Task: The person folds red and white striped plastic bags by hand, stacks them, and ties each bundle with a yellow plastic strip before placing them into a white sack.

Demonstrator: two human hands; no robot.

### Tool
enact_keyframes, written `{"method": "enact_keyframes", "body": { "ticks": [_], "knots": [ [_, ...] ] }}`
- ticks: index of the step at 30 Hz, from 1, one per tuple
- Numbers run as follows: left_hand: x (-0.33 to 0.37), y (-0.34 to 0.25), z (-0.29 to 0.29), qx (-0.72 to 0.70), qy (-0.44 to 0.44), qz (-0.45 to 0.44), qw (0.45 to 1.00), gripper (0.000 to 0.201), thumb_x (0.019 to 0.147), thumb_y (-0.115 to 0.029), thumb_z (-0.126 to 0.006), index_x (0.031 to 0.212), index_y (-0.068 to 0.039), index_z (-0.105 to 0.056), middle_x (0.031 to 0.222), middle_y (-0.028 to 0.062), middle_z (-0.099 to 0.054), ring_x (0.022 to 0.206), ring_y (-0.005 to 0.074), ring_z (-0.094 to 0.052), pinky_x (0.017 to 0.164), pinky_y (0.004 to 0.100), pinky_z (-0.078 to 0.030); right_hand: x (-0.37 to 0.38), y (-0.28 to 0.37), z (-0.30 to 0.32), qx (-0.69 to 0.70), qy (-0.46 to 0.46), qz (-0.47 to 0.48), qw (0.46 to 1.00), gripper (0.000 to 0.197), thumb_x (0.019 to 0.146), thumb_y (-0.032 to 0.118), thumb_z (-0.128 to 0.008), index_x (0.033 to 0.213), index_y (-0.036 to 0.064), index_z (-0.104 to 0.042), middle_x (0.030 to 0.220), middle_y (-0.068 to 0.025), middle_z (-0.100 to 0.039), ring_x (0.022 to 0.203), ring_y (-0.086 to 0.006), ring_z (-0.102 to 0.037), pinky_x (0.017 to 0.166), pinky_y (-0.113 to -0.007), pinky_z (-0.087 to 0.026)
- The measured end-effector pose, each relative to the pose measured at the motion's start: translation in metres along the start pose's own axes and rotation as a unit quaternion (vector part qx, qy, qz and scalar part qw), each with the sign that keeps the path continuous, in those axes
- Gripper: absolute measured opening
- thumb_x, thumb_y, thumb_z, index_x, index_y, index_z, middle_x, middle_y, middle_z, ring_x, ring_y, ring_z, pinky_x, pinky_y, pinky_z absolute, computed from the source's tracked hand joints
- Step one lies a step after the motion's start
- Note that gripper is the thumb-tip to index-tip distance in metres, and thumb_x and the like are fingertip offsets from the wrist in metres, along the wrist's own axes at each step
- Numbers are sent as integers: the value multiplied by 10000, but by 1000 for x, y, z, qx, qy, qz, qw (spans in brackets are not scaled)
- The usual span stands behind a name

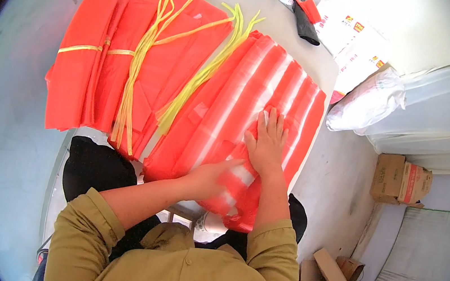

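Note:
A stack of red and white striped thin plastic lies on the table, its near end crumpled and hanging over the front edge. My right hand presses flat on it, fingers spread and holding nothing. Beside it, my left hand is at the crumpled near part; its fingers are smeared by motion, so their grip does not show. To the left lie folded red plastic bundles, some bound with yellow ties. Loose yellow strips are draped across them, and another bunch of yellow strips lies beside the striped stack.
The pale table reaches away from me. At its far side lie a black object with a red part and white printed sacks. A white plastic bundle is at the right. Cardboard boxes and flattened cardboard stand farther right.

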State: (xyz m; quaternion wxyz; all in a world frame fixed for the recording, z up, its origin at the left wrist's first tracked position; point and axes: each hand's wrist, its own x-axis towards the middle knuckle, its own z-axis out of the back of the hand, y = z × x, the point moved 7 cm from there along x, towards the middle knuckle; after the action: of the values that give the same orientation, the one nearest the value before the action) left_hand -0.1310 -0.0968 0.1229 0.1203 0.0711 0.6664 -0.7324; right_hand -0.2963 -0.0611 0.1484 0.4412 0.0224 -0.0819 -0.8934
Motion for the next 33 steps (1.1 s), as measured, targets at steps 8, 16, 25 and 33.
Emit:
{"method": "enact_keyframes", "body": {
  "ticks": [8, 16, 25, 33],
  "knots": [
    [0, 2, -2, 2, 8, 8, 1000, 812, 836, 24, -636, 1559, -201, -345, 1297, 244, -630, 1147, 289, -653, 945, 368, -531, 0, -7, -4, 39, -35, -11, 999, 739, 910, 449, -620, 1517, 85, -409, 1643, -181, -228, 1529, -374, -159, 1220, -580, -95],
    [0, 0, 0, -52, 10, 7, 999, 812, 832, 84, -604, 1557, -189, -363, 1277, 183, -654, 1074, 216, -656, 900, 338, -537, 5, -15, -4, 74, 39, -1, 997, 941, 807, 490, -734, 1562, 95, -336, 1672, -151, -156, 1548, -365, -78, 1226, -551, -63],
    [0, 0, 0, -44, 5, 26, 999, 813, 825, 88, -609, 1554, -183, -372, 1315, 180, -636, 1112, 221, -647, 916, 328, -534, 3, -10, -8, 65, 1, -20, 998, 798, 869, 422, -692, 1535, 106, -385, 1657, -171, -195, 1536, -382, -115, 1217, -569, -72],
    [1, -7, -3, -95, 24, 43, 994, 791, 827, 103, -615, 1542, -147, -389, 1410, 155, -560, 1213, 219, -581, 984, 319, -505, -50, -69, 28, 496, -280, -168, 805, 486, 1034, 201, -511, 1479, 30, -416, 1437, -124, -484, 1297, -231, -485, 1092, -336, -397]
  ]
}}
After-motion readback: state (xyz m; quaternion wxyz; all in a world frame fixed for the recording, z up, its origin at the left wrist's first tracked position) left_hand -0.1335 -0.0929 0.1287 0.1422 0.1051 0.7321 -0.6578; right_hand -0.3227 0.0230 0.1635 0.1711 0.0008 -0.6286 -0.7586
